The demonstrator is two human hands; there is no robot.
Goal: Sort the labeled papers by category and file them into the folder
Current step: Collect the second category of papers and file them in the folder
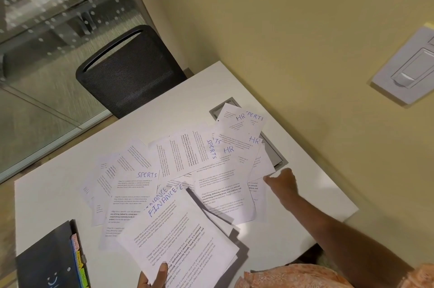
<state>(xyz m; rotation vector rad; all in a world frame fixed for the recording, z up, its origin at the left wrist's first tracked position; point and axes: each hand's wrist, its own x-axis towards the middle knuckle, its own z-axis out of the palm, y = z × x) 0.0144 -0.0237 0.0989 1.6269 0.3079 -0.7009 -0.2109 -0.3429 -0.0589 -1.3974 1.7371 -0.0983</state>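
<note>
I see bare table left of the spread papers and a strip beside the wall, while the chair blocks the far edge and the folder the near-left corner.

Yellow wall fills the upper right, a white switch plate at its right edge. Dotted glass partition upper left; black mesh chair behind the white table.

matt white paper sheets, smooth white table, black mesh chair
</note>
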